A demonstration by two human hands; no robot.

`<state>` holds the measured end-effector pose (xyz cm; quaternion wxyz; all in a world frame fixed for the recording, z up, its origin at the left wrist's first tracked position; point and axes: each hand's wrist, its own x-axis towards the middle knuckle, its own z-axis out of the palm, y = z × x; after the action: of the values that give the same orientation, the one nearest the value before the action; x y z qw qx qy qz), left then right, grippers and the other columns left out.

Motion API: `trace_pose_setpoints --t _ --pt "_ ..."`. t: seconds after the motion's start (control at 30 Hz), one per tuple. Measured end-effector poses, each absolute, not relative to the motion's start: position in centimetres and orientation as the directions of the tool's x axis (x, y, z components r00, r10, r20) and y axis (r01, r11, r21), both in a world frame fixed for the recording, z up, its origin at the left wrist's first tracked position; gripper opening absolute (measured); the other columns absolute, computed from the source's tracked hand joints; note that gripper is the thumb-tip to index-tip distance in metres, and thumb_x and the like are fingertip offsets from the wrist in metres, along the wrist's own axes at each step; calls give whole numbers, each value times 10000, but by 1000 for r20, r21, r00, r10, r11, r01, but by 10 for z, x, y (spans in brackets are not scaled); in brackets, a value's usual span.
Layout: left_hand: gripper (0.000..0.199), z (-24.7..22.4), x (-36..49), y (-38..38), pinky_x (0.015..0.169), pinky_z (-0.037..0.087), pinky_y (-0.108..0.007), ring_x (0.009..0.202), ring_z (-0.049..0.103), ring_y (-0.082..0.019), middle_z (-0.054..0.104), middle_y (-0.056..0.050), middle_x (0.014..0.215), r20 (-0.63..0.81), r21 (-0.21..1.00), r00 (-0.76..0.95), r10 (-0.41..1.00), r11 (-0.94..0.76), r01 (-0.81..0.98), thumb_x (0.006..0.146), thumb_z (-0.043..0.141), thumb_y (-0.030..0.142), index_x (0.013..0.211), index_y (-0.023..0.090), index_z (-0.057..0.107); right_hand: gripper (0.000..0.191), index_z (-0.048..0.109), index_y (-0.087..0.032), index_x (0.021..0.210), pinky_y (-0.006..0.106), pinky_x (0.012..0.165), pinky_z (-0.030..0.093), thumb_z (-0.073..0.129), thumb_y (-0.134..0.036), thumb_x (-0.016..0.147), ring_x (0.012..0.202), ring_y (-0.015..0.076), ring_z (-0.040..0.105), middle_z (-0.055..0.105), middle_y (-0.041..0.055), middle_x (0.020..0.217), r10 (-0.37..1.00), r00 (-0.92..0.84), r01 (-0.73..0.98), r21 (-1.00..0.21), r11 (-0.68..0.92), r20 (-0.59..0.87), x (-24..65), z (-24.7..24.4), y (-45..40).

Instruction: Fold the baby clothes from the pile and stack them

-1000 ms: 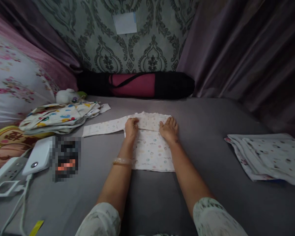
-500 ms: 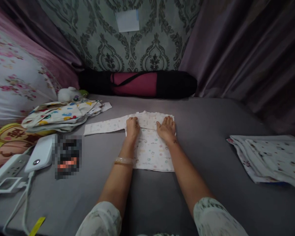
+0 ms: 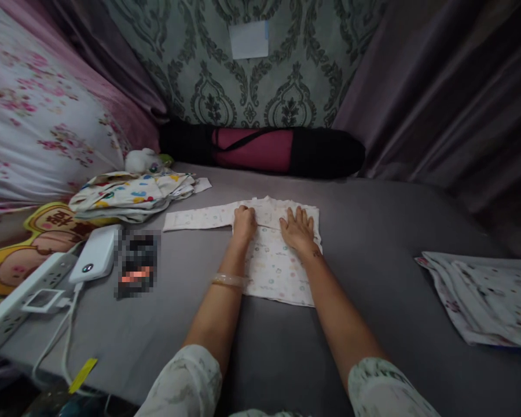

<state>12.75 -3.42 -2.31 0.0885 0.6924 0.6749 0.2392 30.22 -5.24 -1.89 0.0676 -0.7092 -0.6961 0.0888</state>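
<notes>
A small white long-sleeved shirt [image 3: 278,272] with a pale coloured print lies flat on the grey sheet. One sleeve [image 3: 195,218] stretches out to the left, while a band of the cloth lies across the upper chest. My left hand [image 3: 245,223] is closed on the shirt at the left end of this band; its fingertips are hidden. Flat on the right part of the band rests my right hand [image 3: 298,229], its fingers spread.
A folded pile of printed clothes [image 3: 130,194] and a white plush toy [image 3: 142,160] lie at left. Nearer are a power bank [image 3: 96,255], a power strip [image 3: 26,298] and cables. Folded white cloths [image 3: 490,301] sit at right. A black-and-pink long bag [image 3: 254,149] lies along the wall.
The whole view has shifted, so things appear farther right. My right hand's fingers have spread more on the cloth. My left hand stays closed at the same spot on the shirt.
</notes>
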Motion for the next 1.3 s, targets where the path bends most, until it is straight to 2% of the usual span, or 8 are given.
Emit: trace_pose_setpoints --t 0.13,0.37,0.47,0.63,0.93,1.1,1.2,1.3 --pt "181 -13 119 -34 884 423 -337 944 572 -242 634 -136 931 236 536 -23 972 -111 837 791 517 127 856 139 685 609 232 -127 1519 499 1149 72 238 -434 993 1458 303 75 122 173 1590 996 34 974 -219 -52 -83 289 -7 -53" --pt "237 1 64 -40 860 436 -358 938 617 -271 688 -142 938 166 666 -333 928 144 732 857 504 247 937 148 705 589 243 -181 1520 489 1153 75 224 -439 991 1462 277 83 134 124 1597 962 -261 932 -284 227 -87 229 -2 -63" --pt "236 1 44 -49 925 397 -440 1027 571 -322 658 -174 977 163 659 -550 819 325 679 862 498 263 933 141 687 577 257 -207 1516 495 1152 48 216 -447 993 1460 270 97 159 102 1596 961 -271 933 -259 249 -53 219 -11 -66" --pt "246 4 33 -60 944 347 -544 1216 398 -413 487 -228 1250 144 679 -825 546 552 484 803 579 311 988 153 615 601 268 -178 1513 507 1147 49 214 -468 989 1459 283 97 160 124 1592 959 -276 930 -268 249 -66 219 -11 -65" --pt "343 -3 25 -56 970 325 -564 1269 352 -434 373 -288 1320 67 689 -900 430 633 353 788 591 236 1093 118 488 652 247 -25 1496 412 1160 67 220 -426 982 1456 249 123 177 148 1581 933 -359 903 -249 349 6 208 -14 -60" --pt "446 -7 18 -56 983 332 -550 1254 375 -425 345 -282 1329 91 735 -918 385 596 323 719 592 92 1141 106 448 577 405 -36 1416 430 1129 136 262 -392 985 1401 285 244 336 180 1518 935 -348 906 -233 354 70 206 -10 -55" --pt "478 -9 16 -57 986 335 -535 1238 392 -420 376 -295 1283 113 743 -919 378 581 331 679 585 49 1133 79 439 438 587 -96 1237 383 1081 223 285 -290 986 1281 266 381 509 167 1362 910 -384 884 -221 411 157 204 -1 -49" --pt "460 -15 13 -55 974 365 -505 1199 444 -402 453 -269 1196 113 761 -926 361 568 314 642 592 47 1082 90 464 378 613 -156 1178 329 993 318 303 -250 984 1164 244 453 568 131 1240 895 -417 864 -237 445 160 200 5 -41"
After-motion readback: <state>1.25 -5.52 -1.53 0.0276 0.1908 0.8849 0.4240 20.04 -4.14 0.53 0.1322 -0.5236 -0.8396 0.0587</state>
